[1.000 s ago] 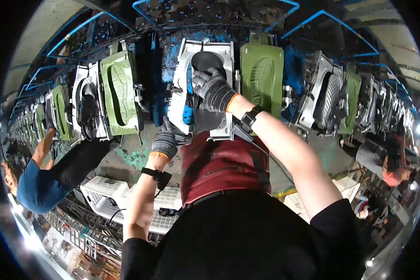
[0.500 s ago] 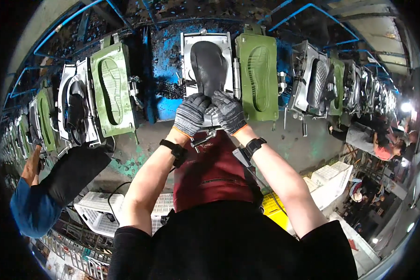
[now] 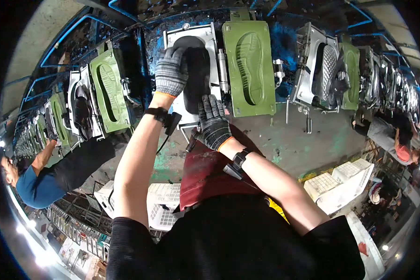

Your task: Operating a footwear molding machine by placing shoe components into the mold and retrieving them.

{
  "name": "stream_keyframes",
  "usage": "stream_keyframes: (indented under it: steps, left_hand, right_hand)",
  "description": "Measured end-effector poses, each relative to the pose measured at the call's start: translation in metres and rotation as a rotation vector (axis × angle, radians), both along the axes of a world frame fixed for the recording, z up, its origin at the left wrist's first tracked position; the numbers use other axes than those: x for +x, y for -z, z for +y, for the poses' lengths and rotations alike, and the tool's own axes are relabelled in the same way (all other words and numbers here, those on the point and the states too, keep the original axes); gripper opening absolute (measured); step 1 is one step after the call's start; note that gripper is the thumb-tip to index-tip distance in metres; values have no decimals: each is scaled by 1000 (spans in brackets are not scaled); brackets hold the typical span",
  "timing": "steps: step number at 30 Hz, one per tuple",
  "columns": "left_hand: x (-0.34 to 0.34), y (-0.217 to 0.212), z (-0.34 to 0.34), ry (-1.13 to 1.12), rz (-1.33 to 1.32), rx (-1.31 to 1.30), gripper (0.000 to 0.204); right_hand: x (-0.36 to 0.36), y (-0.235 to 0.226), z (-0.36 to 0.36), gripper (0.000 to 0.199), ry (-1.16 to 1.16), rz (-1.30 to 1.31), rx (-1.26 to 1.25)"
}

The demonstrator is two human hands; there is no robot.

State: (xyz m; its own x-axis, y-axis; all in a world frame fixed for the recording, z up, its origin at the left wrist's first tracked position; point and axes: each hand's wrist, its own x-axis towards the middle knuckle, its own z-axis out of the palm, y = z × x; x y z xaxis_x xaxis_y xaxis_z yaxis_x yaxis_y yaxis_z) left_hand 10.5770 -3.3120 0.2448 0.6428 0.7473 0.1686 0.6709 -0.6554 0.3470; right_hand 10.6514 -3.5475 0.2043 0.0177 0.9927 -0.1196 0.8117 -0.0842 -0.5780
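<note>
A black shoe upper (image 3: 196, 70) lies sole side up on a last in a silver metal mould (image 3: 213, 39) in front of me. My left hand (image 3: 171, 74), in a grey striped knit glove, rests along its far left edge, fingers pointing away and lying against it. At the near end my right hand (image 3: 214, 122), in a darker striped glove, has its fingers stretched out over the upper. A green mould lid (image 3: 251, 65) with a sole-shaped hollow stands swung out on the right, joined by a metal hinge (image 3: 223, 70).
Another green lid (image 3: 111, 91) and mould stand to the left, and a silver mould (image 3: 310, 70) with a patterned sole sits to the right. A co-worker (image 3: 42, 182) bends over moulds at left; another person (image 3: 392, 135) stands far right. White crates (image 3: 340, 182) stand behind me.
My hands were together at the upper's near end. The left has moved away along its left edge; the right has opened out over the near end. My view has shifted slightly.
</note>
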Motion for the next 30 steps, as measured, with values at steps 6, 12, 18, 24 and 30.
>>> stream_keyframes:
  steps: [6,12,18,24,30]
  left_hand:
    - [74,48,-15,14,214,188,76]
    - [71,35,3,5,116,62,71]
    - [76,52,13,-77,34,27,82]
    - [64,53,27,27,-64,-67,60]
    - [86,31,39,137,34,-70,69]
  right_hand:
    - [7,29,-3,119,36,-189,159]
    - [11,4,3,129,-24,123,16]
    - [8,11,-2,77,-70,-77,-76]
    - [4,15,2,67,-110,-141,-139]
    - [7,23,4,77,-79,-263,-91]
